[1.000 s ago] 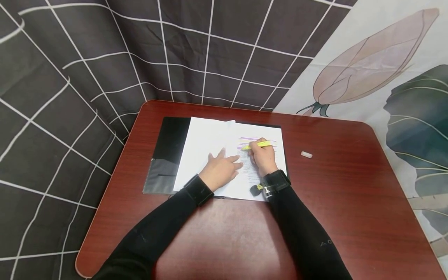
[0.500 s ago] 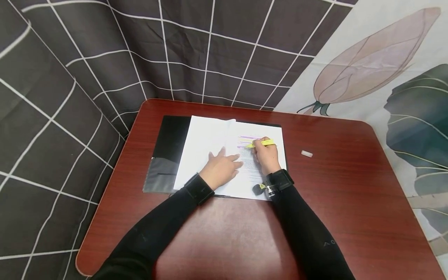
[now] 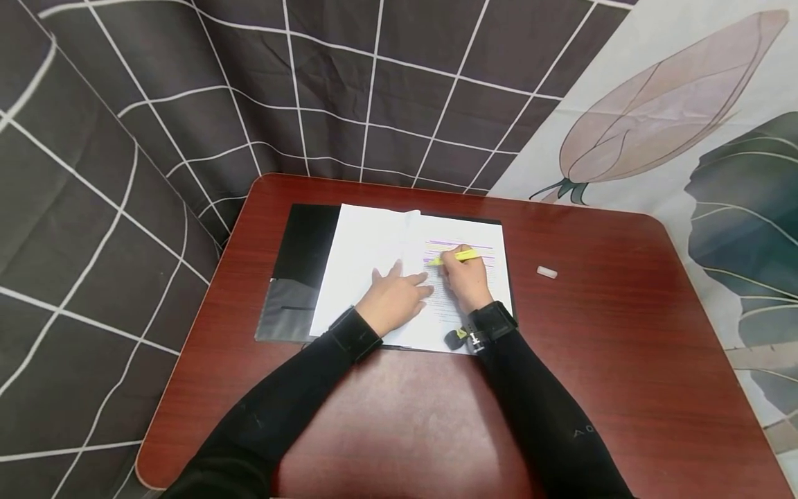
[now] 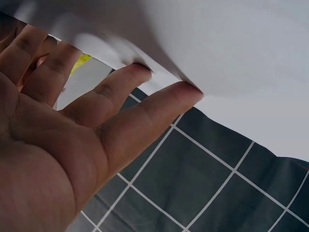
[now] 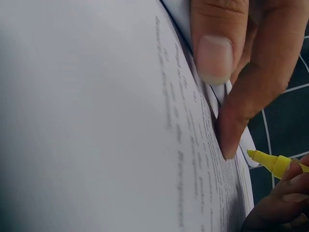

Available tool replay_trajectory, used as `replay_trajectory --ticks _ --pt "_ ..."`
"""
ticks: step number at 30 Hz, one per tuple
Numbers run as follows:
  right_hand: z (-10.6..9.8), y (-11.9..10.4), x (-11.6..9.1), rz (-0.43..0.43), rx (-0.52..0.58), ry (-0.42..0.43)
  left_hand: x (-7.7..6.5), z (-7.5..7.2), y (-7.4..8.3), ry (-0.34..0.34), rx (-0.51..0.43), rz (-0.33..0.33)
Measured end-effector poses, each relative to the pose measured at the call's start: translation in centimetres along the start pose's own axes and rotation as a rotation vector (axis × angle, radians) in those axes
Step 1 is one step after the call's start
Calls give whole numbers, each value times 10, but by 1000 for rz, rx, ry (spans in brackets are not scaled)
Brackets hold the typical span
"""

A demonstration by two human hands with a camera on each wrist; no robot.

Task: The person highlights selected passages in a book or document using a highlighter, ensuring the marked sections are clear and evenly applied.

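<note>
A printed page point(image 3: 442, 312) of the open booklet carries purple and yellow lines near its top. My right hand point(image 3: 467, 277) pinches a yellow highlighter point(image 3: 466, 255), its tip down at the marked lines. In the right wrist view the highlighter point(image 5: 275, 163) shows its yellow tip beside the page edge. My left hand point(image 3: 389, 301) lies with spread fingers across the inner fold, fingertips reaching the printed page. Seen from the left wrist, its straight fingers point(image 4: 140, 118) touch the white paper point(image 4: 231, 53).
Under the booklet lies a black folder point(image 3: 308, 242) with a clear pocket point(image 3: 287, 315) on its left flap. A small white piece point(image 3: 546, 272) sits on the reddish wooden table point(image 3: 611, 333) to the right. Grid-patterned cloth point(image 3: 330, 76) hangs behind and at left.
The right hand with the highlighter shifts slightly right along the printed lines, then back left to where it is now. The left hand keeps its place on the booklet.
</note>
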State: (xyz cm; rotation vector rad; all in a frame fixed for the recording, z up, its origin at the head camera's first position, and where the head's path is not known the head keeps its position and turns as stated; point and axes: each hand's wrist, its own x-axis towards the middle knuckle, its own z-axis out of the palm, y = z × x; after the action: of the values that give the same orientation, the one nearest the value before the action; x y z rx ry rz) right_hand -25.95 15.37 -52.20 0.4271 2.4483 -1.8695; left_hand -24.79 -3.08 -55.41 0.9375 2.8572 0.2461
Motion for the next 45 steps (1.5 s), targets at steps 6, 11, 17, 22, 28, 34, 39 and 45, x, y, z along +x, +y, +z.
replay_trajectory --ticks 6,11,17,22,28,34,39,45 --pt "2 3 2 -15 -1 -9 0 -1 0 2 5 5" --pt "3 0 1 -9 -54 -19 0 -1 0 3 -9 2" --pt "3 -3 -2 28 -116 -19 0 -1 -1 0 -8 10" --pt "4 -3 0 38 -131 -22 1 0 -1 -4 9 19" --pt "4 -3 1 30 -158 -26 1 0 -1 -11 16 16" --pt "3 -4 0 9 -187 -36 2 -1 -1 -13 -11 0" --pt "2 -5 0 1 -178 -42 1 -3 0 -20 -14 -2" --pt "2 -6 -1 7 -172 -44 0 -5 0 -31 -31 -2"
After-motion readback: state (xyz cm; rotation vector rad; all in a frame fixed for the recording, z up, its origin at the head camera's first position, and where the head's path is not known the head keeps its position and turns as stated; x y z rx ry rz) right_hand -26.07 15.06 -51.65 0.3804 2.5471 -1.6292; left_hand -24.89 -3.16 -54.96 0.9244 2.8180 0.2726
